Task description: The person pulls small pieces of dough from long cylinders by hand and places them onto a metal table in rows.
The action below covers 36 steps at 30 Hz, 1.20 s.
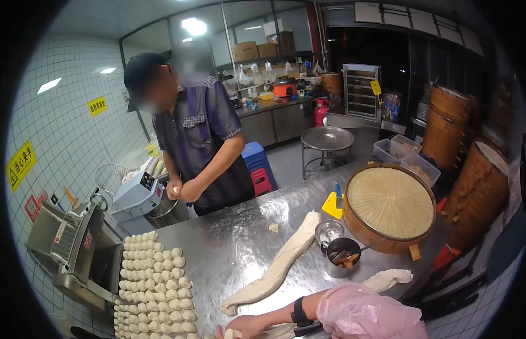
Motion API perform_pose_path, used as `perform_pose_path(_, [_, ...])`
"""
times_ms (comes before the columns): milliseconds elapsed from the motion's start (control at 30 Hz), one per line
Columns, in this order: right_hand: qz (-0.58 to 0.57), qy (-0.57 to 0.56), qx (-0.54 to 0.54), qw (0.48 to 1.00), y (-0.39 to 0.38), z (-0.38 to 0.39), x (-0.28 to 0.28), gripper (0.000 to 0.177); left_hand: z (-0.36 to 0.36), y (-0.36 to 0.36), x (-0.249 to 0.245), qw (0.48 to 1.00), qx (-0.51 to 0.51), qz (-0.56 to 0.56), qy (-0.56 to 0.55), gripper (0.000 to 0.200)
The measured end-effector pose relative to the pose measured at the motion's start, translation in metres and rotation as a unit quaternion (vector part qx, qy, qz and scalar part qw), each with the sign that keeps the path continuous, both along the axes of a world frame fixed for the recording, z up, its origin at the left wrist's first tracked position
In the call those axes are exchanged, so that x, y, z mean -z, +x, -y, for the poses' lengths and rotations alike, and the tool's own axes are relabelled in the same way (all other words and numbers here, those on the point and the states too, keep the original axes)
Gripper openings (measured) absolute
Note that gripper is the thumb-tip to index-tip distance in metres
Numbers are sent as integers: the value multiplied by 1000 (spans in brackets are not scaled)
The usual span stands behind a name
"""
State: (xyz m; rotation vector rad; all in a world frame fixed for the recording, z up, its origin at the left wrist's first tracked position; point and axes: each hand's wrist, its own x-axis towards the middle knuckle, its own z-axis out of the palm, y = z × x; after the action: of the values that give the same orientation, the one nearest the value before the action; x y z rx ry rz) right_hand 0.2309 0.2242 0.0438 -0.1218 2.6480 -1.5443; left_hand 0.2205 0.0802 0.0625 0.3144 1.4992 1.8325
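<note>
Pink-sleeved right hand (247, 326) sits lowest in frame, fingers curled round a dough lump (231, 334), probably pinching it off. Left hand's out of shot. Cut pieces (153, 288) are lined up just beside it, within easy reach, on the steel table (218, 243).

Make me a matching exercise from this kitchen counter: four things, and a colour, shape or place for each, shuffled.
Things:
1 dough rope
2 scraper
3 steamer
4 dough pieces

Descriptions:
A yellow
B in rows, far left
C round, on the right
D long, in the middle

Pairs: 1-D, 2-A, 3-C, 4-B
</note>
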Motion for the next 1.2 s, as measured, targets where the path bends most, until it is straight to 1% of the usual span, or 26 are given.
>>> perform_pose_path(67, [-50, 74, 39, 995, -4, -1, 4, 56, 1, 2, -1, 1000, 4, -5, -5, 16])
perform_pose_path(100, [-47, 73, 37, 996, -3, 2, 8, 56, 1, 3, -1, 1000, 10, -6, -6, 16])
perform_pose_path(167, [-62, 29, 46, 997, 5, 11, -15, 68, 4, 5, -1, 1000, 18, -6, -10, 15])
perform_pose_path(200, [-58, 28, 44, 997, 7, 11, -18, 68, 5, 6, -1, 1000, 24, -6, -11, 15])
perform_pose_path(267, [-68, -30, 20, 997, 7, 12, -23, 53, 7, 7, -2, 999, 33, -8, -9, 15])
perform_pose_path(300, [-63, -31, 17, 997, 1, 10, -26, 53, 8, 7, -1, 999, 37, -7, -8, 15])
perform_pose_path(367, [-35, 32, 116, 992, -22, 6, -35, 44, 10, 4, 1, 999, 35, 1, -2, 15])
perform_pose_path(400, [-72, 67, 178, 979, -43, -7, -10, 43, 13, 1, 0, 999, 49, -4, 17, 16])
perform_pose_path(433, [-107, 96, 237, 961, -56, -10, -3, 42, 20, -7, -2, 998, 60, -8, 28, 18])
perform_pose_path(467, [-69, 66, 259, 961, -57, -9, 10, 43, 34, -12, -5, 998, 53, -8, 35, 20])
perform_pose_path(500, [-25, 38, 262, 964, -55, -16, -3, 43, 51, -12, -7, 999, 27, -5, 40, 22])
perform_pose_path(533, [-23, 35, 241, 970, -56, -16, -7, 44, 50, -21, -3, 986, -109, 52, 115, 15])
perform_pose_path(567, [-31, -11, 213, 976, -55, -15, -1, 46, 70, -35, 20, 967, -145, 133, 160, 33])
perform_pose_path(600, [-42, -67, 209, 975, -57, -12, 14, 43, 73, -36, 13, 955, -226, 141, 134, 23])
perform_pose_path(633, [22, -70, 196, 978, -56, -10, -7, 41, 76, -39, 13, 941, -268, 162, 131, 23])
perform_pose_path(667, [-7, -74, 168, 983, -63, -12, 11, 38, 73, -41, 15, 945, -262, 170, 101, 23])
perform_pose_path(700, [-1, -66, 177, 982, -64, -9, 11, 38, 71, -36, 20, 948, -250, 179, 77, 23])
perform_pose_path(733, [-31, 26, 152, 988, -64, -7, 6, 39, 67, -28, 34, 942, -253, 204, 89, 21])
perform_pose_path(767, [-15, 37, 142, 989, -64, -1, -4, 34, 60, -25, 43, 938, -244, 223, 107, 20])
perform_pose_path(800, [-23, 23, 128, 991, -65, 4, -8, 34, 58, -21, 39, 934, -261, 218, 108, 20])
perform_pose_path(867, [-31, 14, 110, 993, -73, 10, -14, 34, 50, -16, 34, 946, -213, 202, 140, 17])
perform_pose_path(900, [-52, 9, 128, 990, -79, 15, -16, 33, 48, -15, 33, 944, -218, 206, 140, 17])
perform_pose_path(967, [-64, 7, 149, 987, -93, 19, -3, 32, 46, -24, 34, 945, -203, 210, 148, 8])
perform_pose_path(1033, [-70, 25, 100, 992, -100, 19, 19, 30, 41, -23, 32, 946, -199, 218, 132, 8])
perform_pose_path(1067, [-42, 67, 97, 992, -102, 19, 19, 30, 40, -24, 32, 948, -195, 220, 119, 8])
perform_pose_path(1200, [-33, 99, 109, 988, -103, 20, 9, 27, 42, -27, 42, 942, -191, 225, 158, 14])
